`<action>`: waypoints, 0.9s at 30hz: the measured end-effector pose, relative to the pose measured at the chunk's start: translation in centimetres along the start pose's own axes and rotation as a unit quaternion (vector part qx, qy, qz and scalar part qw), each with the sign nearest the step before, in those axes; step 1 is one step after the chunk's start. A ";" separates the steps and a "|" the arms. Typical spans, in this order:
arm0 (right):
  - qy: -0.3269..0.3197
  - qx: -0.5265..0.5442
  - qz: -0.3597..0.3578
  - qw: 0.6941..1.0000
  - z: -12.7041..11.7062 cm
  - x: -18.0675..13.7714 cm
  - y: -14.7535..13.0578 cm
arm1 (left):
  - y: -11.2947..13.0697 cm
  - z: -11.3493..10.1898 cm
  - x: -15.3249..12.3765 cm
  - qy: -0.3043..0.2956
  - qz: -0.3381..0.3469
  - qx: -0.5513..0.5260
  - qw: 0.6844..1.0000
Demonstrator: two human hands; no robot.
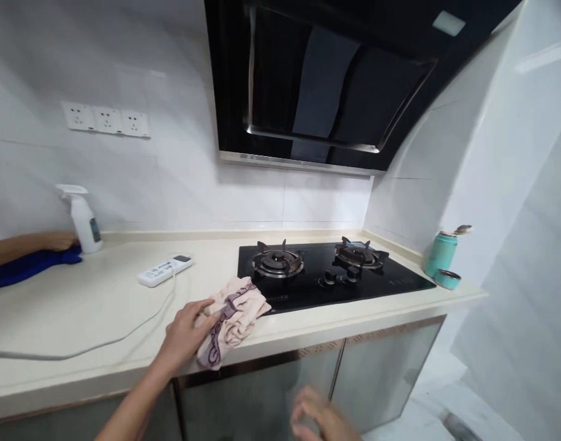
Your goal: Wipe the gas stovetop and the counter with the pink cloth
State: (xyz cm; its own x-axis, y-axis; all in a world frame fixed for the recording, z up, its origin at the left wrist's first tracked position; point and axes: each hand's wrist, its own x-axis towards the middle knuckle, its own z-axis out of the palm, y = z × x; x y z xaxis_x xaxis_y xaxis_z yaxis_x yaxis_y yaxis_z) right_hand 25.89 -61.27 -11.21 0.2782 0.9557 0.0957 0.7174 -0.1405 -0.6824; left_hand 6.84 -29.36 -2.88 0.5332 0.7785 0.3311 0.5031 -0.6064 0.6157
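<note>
A crumpled pale pink cloth (pixel 244 309) with a purple patterned band lies at the counter's front edge, its lower end hanging over. My left hand (pixel 188 327) grips the cloth's left side, thumb and fingers on the fabric. The cloth's right corner touches the black glass gas hob (pixel 303 291). Low in front of the cabinet doors, my right hand (pixel 315 413) is in the air, away from everything; it is blurred, with its fingers curled and nothing visible in them.
A white power strip (pixel 163 271) with a grey cord lies on the counter (pixel 110 312). Another person's hand (pixel 60 241) is beside a blue cloth (pixel 37 264) and a white spray bottle (pixel 84 220). Right stand a teal jar (pixel 441 254) and bowl (pixel 447 279). A black range hood (pixel 326 79) overhangs.
</note>
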 end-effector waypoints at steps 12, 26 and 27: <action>0.022 -0.111 -0.047 0.992 -1.3 18.1 -16.1 | -5.5 -6.4 0.8 -0.007 0.012 0.107 0.994; 0.046 -0.231 0.011 0.972 -0.5 30.2 -13.3 | -9.1 -8.5 -0.1 -0.030 -0.056 0.252 0.966; 0.058 -0.240 0.019 0.969 -0.3 31.2 -13.4 | -9.1 -8.5 -0.1 -0.029 -0.061 0.253 0.965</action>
State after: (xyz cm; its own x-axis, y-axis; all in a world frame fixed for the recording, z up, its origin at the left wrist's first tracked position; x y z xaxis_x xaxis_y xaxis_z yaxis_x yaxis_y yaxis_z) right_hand 25.14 -29.69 1.12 0.3606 0.9159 0.1764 0.9117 -0.3061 -0.2742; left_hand -3.62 -22.52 -2.46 0.4798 0.8471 0.2286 0.8238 -0.5246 0.2148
